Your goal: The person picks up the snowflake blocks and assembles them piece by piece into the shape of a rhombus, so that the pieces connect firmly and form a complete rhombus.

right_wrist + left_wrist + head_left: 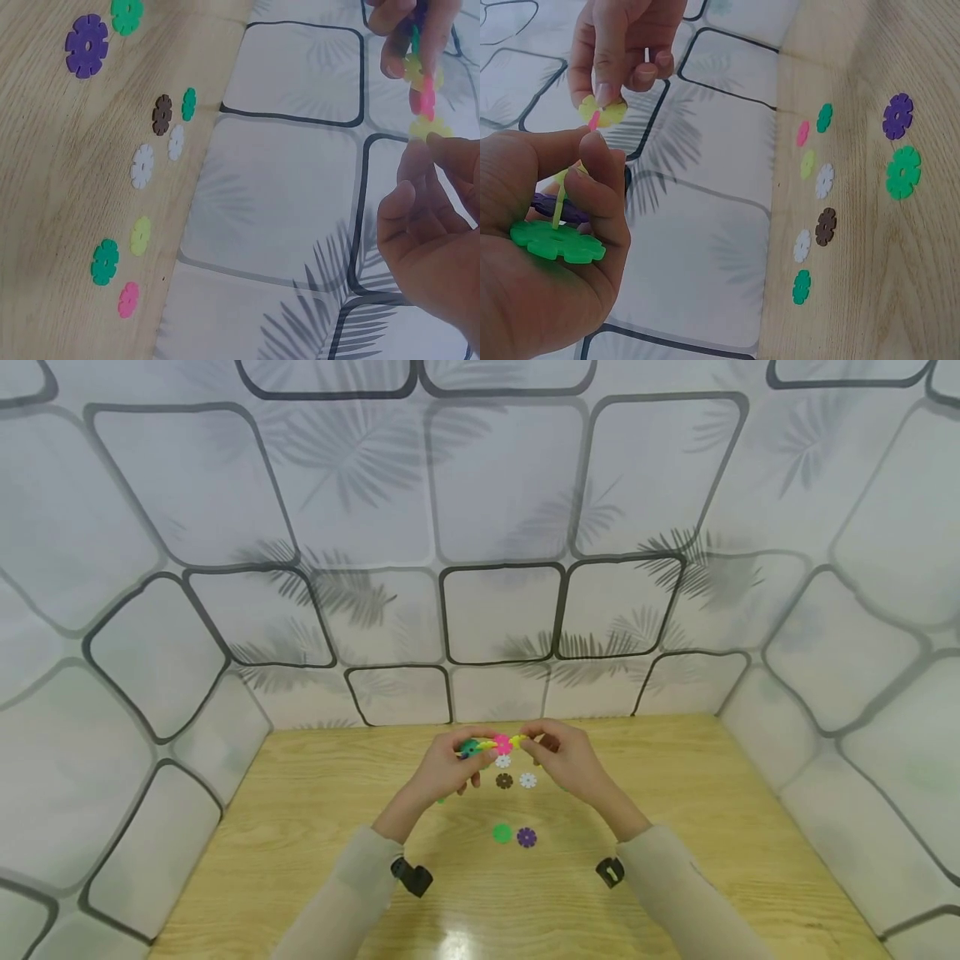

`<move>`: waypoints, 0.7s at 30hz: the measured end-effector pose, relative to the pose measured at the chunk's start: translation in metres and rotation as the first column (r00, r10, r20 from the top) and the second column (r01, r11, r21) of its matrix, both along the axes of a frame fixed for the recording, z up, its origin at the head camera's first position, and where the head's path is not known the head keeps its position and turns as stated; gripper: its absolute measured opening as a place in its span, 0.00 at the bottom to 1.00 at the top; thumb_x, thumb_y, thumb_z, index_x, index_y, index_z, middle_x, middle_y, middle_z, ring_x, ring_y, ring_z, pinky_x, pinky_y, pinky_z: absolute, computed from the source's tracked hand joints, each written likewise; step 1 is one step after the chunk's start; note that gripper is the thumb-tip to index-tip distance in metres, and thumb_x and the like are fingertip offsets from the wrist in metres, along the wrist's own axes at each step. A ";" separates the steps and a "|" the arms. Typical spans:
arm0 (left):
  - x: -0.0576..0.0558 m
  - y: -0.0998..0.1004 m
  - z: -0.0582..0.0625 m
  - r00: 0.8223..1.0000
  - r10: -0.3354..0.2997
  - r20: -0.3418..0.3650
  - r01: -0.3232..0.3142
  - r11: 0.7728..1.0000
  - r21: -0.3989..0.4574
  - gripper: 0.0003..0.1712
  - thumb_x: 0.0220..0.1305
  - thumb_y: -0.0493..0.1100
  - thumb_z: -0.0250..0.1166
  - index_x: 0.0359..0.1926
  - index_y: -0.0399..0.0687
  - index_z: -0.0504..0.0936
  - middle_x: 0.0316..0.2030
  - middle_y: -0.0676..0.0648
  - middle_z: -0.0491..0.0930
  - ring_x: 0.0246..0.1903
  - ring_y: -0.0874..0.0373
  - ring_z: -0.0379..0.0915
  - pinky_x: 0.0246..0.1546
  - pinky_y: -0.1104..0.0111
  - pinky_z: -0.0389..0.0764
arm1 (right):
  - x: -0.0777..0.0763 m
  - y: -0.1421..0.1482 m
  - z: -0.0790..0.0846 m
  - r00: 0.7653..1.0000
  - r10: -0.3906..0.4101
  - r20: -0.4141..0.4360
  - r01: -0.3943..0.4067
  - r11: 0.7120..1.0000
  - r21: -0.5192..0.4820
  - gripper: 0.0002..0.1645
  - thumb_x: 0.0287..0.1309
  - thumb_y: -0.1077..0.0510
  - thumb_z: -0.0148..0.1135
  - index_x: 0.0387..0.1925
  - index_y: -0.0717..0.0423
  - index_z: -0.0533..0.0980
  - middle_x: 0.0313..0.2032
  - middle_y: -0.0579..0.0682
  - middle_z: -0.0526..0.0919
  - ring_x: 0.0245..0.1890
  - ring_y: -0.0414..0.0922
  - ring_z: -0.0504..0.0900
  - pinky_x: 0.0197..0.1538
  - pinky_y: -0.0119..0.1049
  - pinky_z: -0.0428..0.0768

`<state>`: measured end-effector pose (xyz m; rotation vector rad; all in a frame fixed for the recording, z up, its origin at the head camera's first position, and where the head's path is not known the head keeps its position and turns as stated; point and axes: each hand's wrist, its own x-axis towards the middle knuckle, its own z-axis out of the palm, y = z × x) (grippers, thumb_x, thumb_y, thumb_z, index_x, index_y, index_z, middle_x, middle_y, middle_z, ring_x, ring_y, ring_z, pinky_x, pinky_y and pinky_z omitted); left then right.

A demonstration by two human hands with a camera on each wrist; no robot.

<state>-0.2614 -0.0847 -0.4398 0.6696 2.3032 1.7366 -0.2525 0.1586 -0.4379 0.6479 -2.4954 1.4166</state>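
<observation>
My left hand (pixel 442 767) grips a small chain of slotted, flower-shaped plastic discs, raised above the table. In the left wrist view, a green disc (pixel 559 244) of that chain lies against the palm, with a purple disc (pixel 546 205) behind it. A yellow disc stands between these and the pink disc (pixel 502 744), which the left fingertips pinch at the chain's end. Facing it, my right hand (pixel 568 758) pinches another yellow disc (pixel 606 112) between thumb and forefinger. This yellow disc meets the pink one edge to edge, the two set at an angle.
Loose discs lie flat on the wooden table (pixel 315 827). Nearest me are a green disc (pixel 502 833) and a purple disc (pixel 527 837). Farther back are a brown disc (pixel 504 781), white discs (pixel 528 780), and pink (pixel 128 300), yellow (pixel 140 235) and teal ones (pixel 105 262). Patterned walls enclose the table.
</observation>
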 end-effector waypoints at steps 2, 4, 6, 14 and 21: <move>0.000 0.000 0.000 1.000 0.004 0.000 -0.004 1.000 -0.002 0.22 0.76 0.44 0.66 0.67 0.46 0.81 0.25 0.52 0.82 0.18 0.60 0.76 0.14 0.67 0.73 | 0.000 -0.001 0.000 1.000 0.000 -0.009 0.000 1.000 0.001 0.08 0.73 0.59 0.66 0.49 0.52 0.85 0.32 0.48 0.85 0.25 0.44 0.80 0.25 0.32 0.78; 0.001 0.000 0.001 1.000 0.009 0.001 -0.009 1.000 -0.004 0.22 0.76 0.45 0.66 0.67 0.47 0.81 0.26 0.52 0.83 0.18 0.60 0.76 0.14 0.68 0.73 | -0.001 -0.001 0.000 1.000 -0.001 -0.016 0.001 1.000 0.000 0.08 0.73 0.59 0.66 0.49 0.52 0.85 0.33 0.48 0.85 0.25 0.43 0.81 0.24 0.33 0.77; 0.002 0.001 0.001 1.000 0.012 0.004 -0.012 1.000 -0.004 0.21 0.76 0.44 0.66 0.66 0.48 0.82 0.25 0.51 0.82 0.18 0.59 0.77 0.14 0.68 0.73 | -0.001 -0.001 -0.002 1.000 -0.003 -0.017 0.003 1.000 0.000 0.08 0.73 0.59 0.66 0.49 0.52 0.85 0.33 0.49 0.85 0.24 0.42 0.80 0.23 0.32 0.76; 0.003 0.005 0.001 1.000 0.015 -0.007 -0.015 1.000 0.003 0.20 0.77 0.43 0.66 0.66 0.46 0.82 0.22 0.52 0.81 0.17 0.60 0.76 0.14 0.66 0.74 | 0.000 -0.004 -0.004 1.000 -0.016 -0.012 0.016 1.000 -0.026 0.10 0.73 0.63 0.65 0.51 0.57 0.84 0.33 0.52 0.85 0.19 0.41 0.77 0.20 0.31 0.71; 0.005 0.006 0.000 1.000 0.023 0.013 -0.024 0.999 0.026 0.21 0.77 0.43 0.66 0.66 0.44 0.81 0.25 0.50 0.81 0.18 0.60 0.76 0.15 0.71 0.74 | 0.001 -0.008 -0.007 1.000 -0.023 0.003 0.023 0.996 -0.088 0.11 0.73 0.66 0.63 0.53 0.59 0.83 0.43 0.59 0.86 0.17 0.37 0.76 0.17 0.30 0.69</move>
